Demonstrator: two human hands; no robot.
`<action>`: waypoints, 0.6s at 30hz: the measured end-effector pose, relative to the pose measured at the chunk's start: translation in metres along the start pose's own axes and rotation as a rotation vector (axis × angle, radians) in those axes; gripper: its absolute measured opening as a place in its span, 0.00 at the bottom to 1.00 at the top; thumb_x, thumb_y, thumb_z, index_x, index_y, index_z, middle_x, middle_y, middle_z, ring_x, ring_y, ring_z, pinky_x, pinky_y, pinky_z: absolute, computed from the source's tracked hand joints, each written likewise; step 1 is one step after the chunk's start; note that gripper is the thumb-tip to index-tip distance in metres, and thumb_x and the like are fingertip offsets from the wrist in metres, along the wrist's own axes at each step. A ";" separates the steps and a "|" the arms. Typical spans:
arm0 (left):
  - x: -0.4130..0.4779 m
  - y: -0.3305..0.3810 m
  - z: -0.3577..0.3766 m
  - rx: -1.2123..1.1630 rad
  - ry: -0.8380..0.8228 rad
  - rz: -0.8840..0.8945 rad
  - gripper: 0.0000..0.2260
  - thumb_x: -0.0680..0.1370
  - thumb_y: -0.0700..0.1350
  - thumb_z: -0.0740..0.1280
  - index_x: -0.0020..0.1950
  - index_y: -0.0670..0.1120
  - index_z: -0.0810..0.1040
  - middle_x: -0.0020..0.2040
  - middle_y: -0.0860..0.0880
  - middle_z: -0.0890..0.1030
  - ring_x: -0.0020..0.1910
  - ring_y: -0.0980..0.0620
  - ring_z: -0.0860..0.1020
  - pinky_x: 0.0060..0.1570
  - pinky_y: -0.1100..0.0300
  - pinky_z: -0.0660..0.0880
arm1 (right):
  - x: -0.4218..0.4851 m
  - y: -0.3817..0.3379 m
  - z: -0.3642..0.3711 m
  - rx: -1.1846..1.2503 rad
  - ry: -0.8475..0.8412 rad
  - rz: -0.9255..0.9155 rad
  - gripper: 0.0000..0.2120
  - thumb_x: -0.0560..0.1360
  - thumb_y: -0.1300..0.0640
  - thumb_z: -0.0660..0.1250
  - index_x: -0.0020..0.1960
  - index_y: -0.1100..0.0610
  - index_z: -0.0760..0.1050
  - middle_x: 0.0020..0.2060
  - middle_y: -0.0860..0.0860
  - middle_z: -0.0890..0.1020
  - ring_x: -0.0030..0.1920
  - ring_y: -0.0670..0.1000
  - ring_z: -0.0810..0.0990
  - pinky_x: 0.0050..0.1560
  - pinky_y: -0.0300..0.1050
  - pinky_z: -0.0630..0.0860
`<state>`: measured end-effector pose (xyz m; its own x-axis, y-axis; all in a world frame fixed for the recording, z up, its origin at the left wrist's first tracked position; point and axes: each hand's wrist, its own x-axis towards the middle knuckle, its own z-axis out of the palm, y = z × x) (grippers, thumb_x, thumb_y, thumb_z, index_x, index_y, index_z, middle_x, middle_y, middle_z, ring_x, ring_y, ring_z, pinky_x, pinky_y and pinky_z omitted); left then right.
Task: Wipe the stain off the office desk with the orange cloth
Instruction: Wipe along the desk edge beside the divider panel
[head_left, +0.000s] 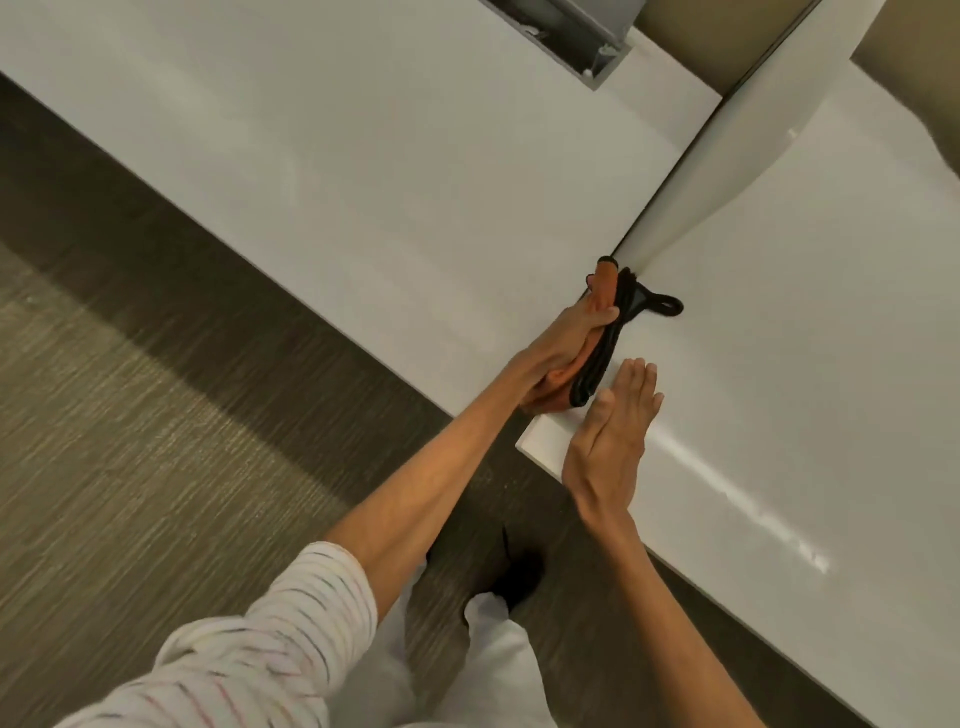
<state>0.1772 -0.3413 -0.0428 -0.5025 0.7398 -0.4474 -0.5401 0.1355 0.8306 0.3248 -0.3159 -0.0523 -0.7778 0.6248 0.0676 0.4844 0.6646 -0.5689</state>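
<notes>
Nearest the camera a striped sleeve (249, 644) covers the left upper arm, and white trousers (498, 670) and a dark shoe (519, 577) stand on the grey-brown floor (130, 415); from there both bare forearms reach up to the corner of a white table (805, 364); the right hand (613, 436) lies at that corner with its grip fully open, fingers straight and together, palm turned toward the left hand and holding nothing; just beside it the left hand (556, 353) has its grip closed around the orange cloth (602, 291), which is bunched into a long fold with a black edging and stands up on edge over the table near its front corner; a black loop (667, 304) at the cloth's far end lies on the surface; beyond the cloth a white upright panel (727, 156) divides this table from a second white table (389, 156) running to the left; at the far edge of that one sits a grey tray-like channel (571, 31), its contents too small to tell; no stain is clear, only pale glare streaks (753, 514) along the near edge.
</notes>
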 end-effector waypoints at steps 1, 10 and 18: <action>-0.001 -0.003 -0.001 -0.009 0.017 -0.006 0.22 0.85 0.46 0.56 0.77 0.40 0.59 0.70 0.34 0.70 0.69 0.36 0.70 0.62 0.57 0.71 | 0.001 0.001 0.000 0.014 0.008 0.020 0.26 0.84 0.49 0.40 0.79 0.57 0.47 0.79 0.49 0.47 0.78 0.43 0.42 0.77 0.43 0.36; -0.091 -0.076 -0.008 0.002 0.111 0.010 0.26 0.79 0.58 0.59 0.76 0.51 0.63 0.60 0.48 0.79 0.55 0.54 0.80 0.53 0.62 0.76 | -0.002 -0.003 -0.002 0.216 0.110 0.172 0.30 0.82 0.41 0.38 0.77 0.55 0.57 0.75 0.43 0.54 0.72 0.28 0.42 0.78 0.45 0.42; -0.040 -0.030 -0.004 0.114 0.095 -0.008 0.23 0.83 0.53 0.57 0.76 0.46 0.63 0.65 0.44 0.77 0.62 0.47 0.77 0.65 0.50 0.72 | 0.006 0.002 -0.015 0.409 0.118 0.271 0.26 0.82 0.48 0.42 0.76 0.54 0.61 0.74 0.42 0.59 0.74 0.35 0.52 0.77 0.37 0.44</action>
<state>0.2106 -0.3776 -0.0507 -0.5632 0.6734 -0.4790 -0.4667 0.2192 0.8568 0.3273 -0.3043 -0.0406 -0.5835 0.8107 -0.0480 0.4478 0.2718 -0.8518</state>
